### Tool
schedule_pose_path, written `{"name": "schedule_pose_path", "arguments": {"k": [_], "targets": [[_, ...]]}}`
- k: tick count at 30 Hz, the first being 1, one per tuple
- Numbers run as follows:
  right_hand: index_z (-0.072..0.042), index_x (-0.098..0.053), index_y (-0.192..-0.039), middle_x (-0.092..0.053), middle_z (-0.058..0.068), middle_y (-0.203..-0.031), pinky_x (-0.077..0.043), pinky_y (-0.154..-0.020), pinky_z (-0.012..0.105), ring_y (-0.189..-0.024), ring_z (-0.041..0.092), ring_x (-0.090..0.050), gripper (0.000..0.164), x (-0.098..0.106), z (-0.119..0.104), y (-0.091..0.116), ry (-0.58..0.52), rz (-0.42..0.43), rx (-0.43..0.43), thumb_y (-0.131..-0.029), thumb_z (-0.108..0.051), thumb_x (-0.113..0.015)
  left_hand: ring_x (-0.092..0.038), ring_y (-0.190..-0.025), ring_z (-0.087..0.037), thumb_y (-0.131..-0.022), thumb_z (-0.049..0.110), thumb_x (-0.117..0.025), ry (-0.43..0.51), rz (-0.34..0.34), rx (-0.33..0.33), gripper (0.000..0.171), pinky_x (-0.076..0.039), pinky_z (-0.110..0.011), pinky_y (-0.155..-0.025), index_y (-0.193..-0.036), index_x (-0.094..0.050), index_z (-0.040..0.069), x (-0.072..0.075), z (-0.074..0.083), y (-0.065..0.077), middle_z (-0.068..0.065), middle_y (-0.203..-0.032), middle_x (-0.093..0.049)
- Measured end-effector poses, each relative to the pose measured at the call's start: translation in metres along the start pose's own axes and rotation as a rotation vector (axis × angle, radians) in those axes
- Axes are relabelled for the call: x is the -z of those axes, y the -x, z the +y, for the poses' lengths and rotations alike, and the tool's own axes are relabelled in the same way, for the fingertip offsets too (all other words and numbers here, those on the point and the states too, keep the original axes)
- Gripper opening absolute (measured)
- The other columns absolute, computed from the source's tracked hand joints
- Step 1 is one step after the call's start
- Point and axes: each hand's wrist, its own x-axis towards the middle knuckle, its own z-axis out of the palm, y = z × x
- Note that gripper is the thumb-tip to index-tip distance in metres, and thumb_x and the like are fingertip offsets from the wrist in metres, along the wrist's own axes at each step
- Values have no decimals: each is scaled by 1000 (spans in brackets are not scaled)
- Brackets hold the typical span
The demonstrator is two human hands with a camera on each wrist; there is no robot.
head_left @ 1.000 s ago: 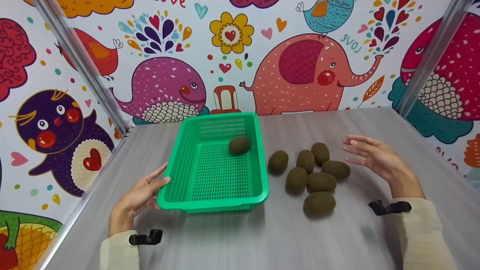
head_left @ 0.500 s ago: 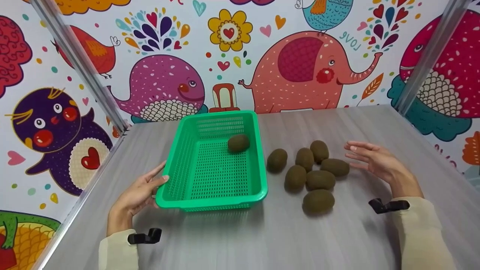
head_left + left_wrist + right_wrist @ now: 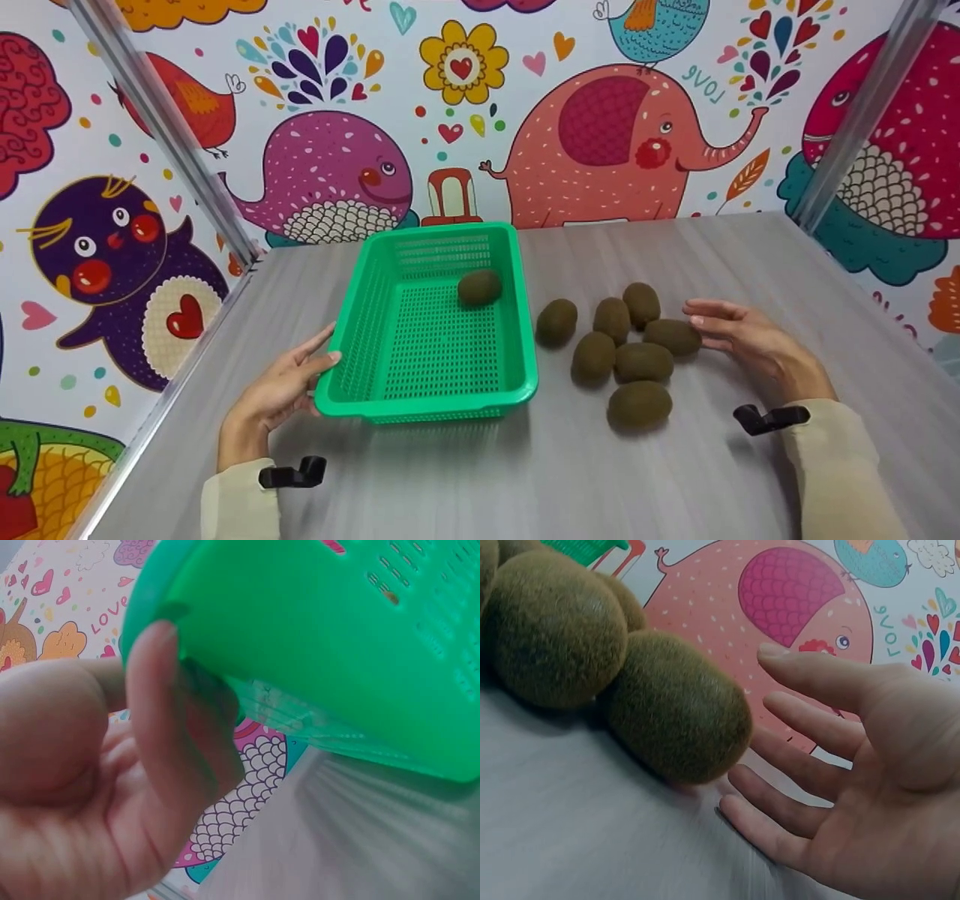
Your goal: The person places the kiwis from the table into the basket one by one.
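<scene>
My left hand holds the left rim of a green plastic basket. In the left wrist view the thumb lies on the rim, and the other fingers are behind it, partly hidden. Inside the basket, toward its far right, sits one brown kiwi. To the right of the basket, several more kiwis lie in a loose cluster on the table. Beside the rightmost kiwi is my right hand, its fingers spread and slightly bent. The right wrist view shows its fingertips right at that kiwi's end, the palm holding nothing.
The grey wood-grain table meets a cartoon-printed back wall. Metal posts stand at the left and right corners. Other kiwis include one near the basket and one at the front.
My right hand has lowered and moved in to the rightmost kiwi. The left hand stays at the basket's rim, and the kiwis have not moved.
</scene>
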Motion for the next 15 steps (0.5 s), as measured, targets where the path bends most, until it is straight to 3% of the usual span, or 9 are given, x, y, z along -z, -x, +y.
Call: {"name": "schedule_pose_path", "arguments": {"k": [5, 8, 10, 12, 15], "targets": [[-13, -37, -155, -34, 8, -161, -50, -100, 20, -123, 2, -51, 73, -1, -1, 2, 46, -13, -33, -95, -40, -68, -75, -76, -14, -107, 31, -50, 5, -5, -2, 74, -62, -35, -62, -163, -4, 19, 0, 0, 0, -5, -104, -75], [-14, -36, -156, -30, 10, -163, -42, -116, 36, -135, 15, -44, 76, -3, -3, 3, 87, -32, -50, -93, -40, -70, -75, -79, -15, -107, 31, -50, 19, -8, -4, 75, -63, -36, -62, -163, -3, 18, 0, 0, -1, -5, -105, -76], [-15, -36, -156, -30, 10, -163, -29, -123, 50, -143, 24, -38, 79, -5, -4, 3, 113, -42, -60, -91, -40, -73, -76, -80, -16, -107, 30, -50, 29, -9, -4, 75, -63, -37, -63, -163, -3, 18, 0, -1, -1, -6, -106, -76], [-17, -36, -156, -29, 10, -163, -14, -124, 63, -150, 32, -26, 81, -7, -4, 4, 129, -50, -69, -88, -41, -74, -76, -82, -16, -106, 30, -50, 33, -8, -4, 75, -63, -37, -63, -163, -3, 18, 0, -1, -1, -7, -107, -75], [-18, -37, -155, -29, 11, -163, -8, -121, 70, -152, 37, -19, 80, -8, -3, 3, 157, -70, -56, -88, -38, -75, -76, -82, -17, -106, 31, -50, 34, -7, -2, 74, -63, -37, -64, -163, -4, 18, 0, -1, 0, -7, -107, -75]]}}
